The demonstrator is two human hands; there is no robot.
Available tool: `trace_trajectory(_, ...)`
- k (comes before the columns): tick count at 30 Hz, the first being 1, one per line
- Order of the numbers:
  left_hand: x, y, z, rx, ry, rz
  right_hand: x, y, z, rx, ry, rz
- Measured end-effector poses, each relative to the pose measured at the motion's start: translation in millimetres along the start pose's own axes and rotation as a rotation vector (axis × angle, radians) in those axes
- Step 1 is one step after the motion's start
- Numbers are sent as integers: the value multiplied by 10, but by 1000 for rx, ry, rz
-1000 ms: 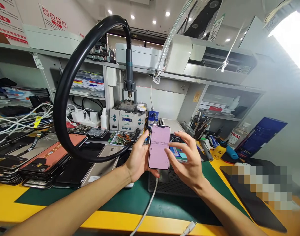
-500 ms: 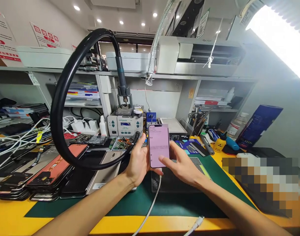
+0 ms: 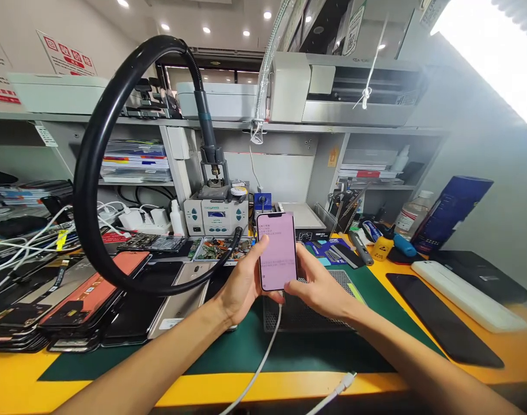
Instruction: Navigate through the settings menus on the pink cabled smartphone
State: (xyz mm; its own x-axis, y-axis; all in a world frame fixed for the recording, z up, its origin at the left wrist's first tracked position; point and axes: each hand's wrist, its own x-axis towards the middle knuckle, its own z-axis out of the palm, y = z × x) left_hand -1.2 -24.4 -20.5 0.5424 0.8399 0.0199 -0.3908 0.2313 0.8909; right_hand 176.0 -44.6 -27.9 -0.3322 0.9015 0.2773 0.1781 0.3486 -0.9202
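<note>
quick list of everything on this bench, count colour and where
phone: one, pink lit screen, upright, centre
white cable: one, white, from the phone's bottom toward the camera
black hose: one, black, big loop at left
hot-air station: one, pale grey, back centre
screens pile: many, black, orange, gold, left
bench: one, yellow, under everything
green mat: one, dark green, on the bench
blue box: one, blue, far right
white bar: one, white, right
left hand: one, grips the phone's left edge
right hand: one, holds the phone's right edge
</note>
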Motion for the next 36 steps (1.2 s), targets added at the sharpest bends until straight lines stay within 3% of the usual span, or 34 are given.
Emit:
trace_trajectory(4, 11, -45, -2, 105, 51, 7, 12, -22, 0, 29, 34, 24)
trace_trajectory(10, 23, -77, -24, 171, -42, -68, 77, 17, -68, 167, 182, 41)
trace_trajectory(16, 25, -80, 19, 190, -79, -109, 164, 26, -95, 108, 306, 71)
trace_trajectory(19, 5, -66, 28, 178, -102, -128, 169, -9, -112, 119, 283, 80)
trace_trajectory(26, -6, -12, -14, 42, -35, -149, 113, -48, -142, 184, 62, 107)
trace_trajectory(31, -1, -32, -38, -26, -77, -190, 134, -114, -175, 288, 183, 63)
trace_trajectory(36, -12, -66, -51, -43, -133, -180, 162, -117, -203, 172, 305, 70)
